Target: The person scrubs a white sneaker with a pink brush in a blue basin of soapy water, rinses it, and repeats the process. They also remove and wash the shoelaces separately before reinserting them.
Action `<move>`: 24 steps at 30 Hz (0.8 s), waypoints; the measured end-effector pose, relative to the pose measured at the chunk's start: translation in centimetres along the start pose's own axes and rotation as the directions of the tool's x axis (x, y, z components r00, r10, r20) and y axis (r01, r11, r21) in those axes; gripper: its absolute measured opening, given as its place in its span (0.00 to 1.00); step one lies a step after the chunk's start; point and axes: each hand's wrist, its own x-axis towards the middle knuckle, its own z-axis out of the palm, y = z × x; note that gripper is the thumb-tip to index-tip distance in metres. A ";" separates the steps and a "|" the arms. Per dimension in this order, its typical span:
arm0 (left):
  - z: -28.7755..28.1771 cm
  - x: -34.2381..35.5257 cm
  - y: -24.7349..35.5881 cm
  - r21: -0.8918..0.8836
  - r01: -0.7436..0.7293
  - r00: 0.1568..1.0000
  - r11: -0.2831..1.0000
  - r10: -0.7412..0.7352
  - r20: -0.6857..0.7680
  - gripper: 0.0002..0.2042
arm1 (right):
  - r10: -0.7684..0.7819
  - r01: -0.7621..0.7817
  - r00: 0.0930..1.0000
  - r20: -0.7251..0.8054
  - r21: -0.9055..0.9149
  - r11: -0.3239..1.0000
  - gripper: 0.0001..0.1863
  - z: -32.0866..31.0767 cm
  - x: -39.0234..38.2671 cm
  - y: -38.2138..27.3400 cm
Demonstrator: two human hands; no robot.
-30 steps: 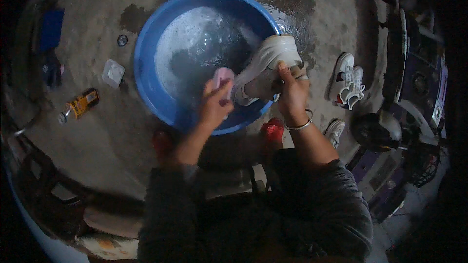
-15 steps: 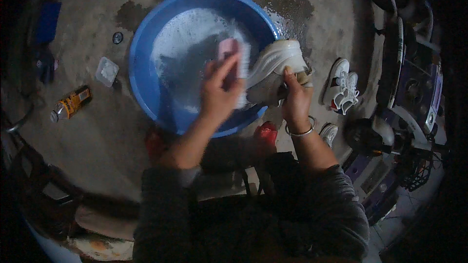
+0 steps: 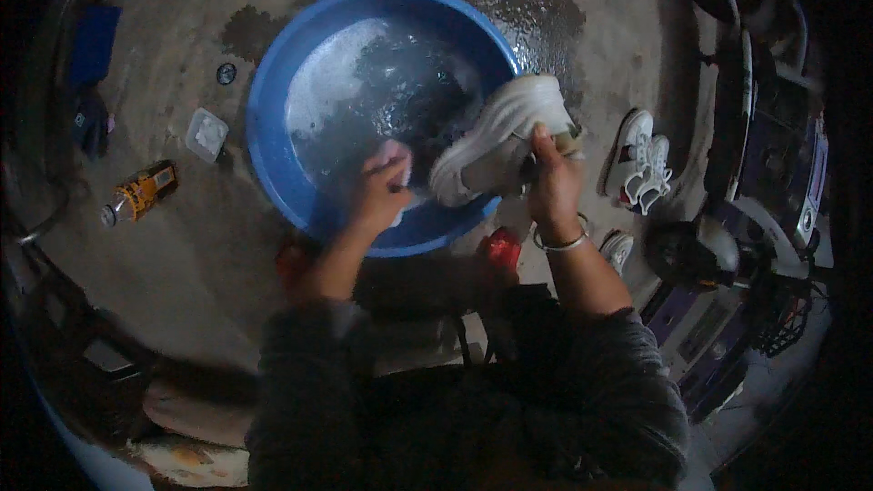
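A white sneaker is tilted over the right rim of a blue basin, its sole side facing left. My right hand is closed on the shoe around its ankle opening, thumb on the outside. In my left hand is a pink scrub brush with pale bristles, partly hidden by the fingers. The brush is over the near part of the basin, apart from the sneaker. Water with patches of whitish suds fills the basin's bottom.
To the right stand white sneakers and another shoe. Left of the basin are a clear container with white contents, a round dark lid and an orange-labelled bottle. A scooter-like vehicle lines the right.
My left hand and the brush have moved left and nearer to me, away from the shoe. More of the shoe's front now shows; my right hand has barely moved.
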 end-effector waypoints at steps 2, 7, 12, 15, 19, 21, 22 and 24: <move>-0.7 1.2 1.7 -0.171 -0.141 0.984 0.975 0.120 -0.130 0.26 | 0.043 -0.041 0.998 0.053 -0.040 0.998 0.05 -1.2 0.9 0.0; -1.1 3.2 13.2 -0.219 -0.473 0.860 0.853 0.393 -0.325 0.25 | 0.116 -0.108 0.992 0.043 -0.160 0.981 0.06 -2.1 0.6 0.5; 0.5 1.3 7.6 -0.104 -0.137 0.983 0.985 0.121 -0.140 0.27 | 0.126 -0.102 0.981 0.146 -0.161 0.982 0.06 -1.9 0.9 -0.3; 0.8 -0.3 3.1 0.095 0.005 1.000 0.995 -0.007 0.020 0.28 | 0.194 -0.170 0.971 0.140 -0.167 0.971 0.08 -2.0 1.1 0.0; -2.0 -1.4 1.7 0.036 0.215 0.974 0.976 -0.212 -0.075 0.24 | 0.189 -0.177 0.979 0.080 -0.136 0.975 0.10 -1.4 1.1 -2.3; -4.1 -1.8 4.0 -0.072 0.020 0.968 0.997 -0.038 -0.247 0.25 | 0.107 -0.084 0.972 0.209 -0.117 0.990 0.10 -2.2 1.7 -2.9; -4.5 -2.1 4.5 -0.038 0.023 0.967 0.999 -0.032 -0.252 0.25 | 0.071 -0.052 0.970 0.234 -0.089 0.995 0.10 -1.8 1.3 -3.3; -5.4 -2.7 5.0 0.042 0.010 0.965 0.999 0.001 -0.262 0.26 | -0.015 0.018 0.958 0.286 -0.007 1.000 0.11 -0.9 0.5 -3.9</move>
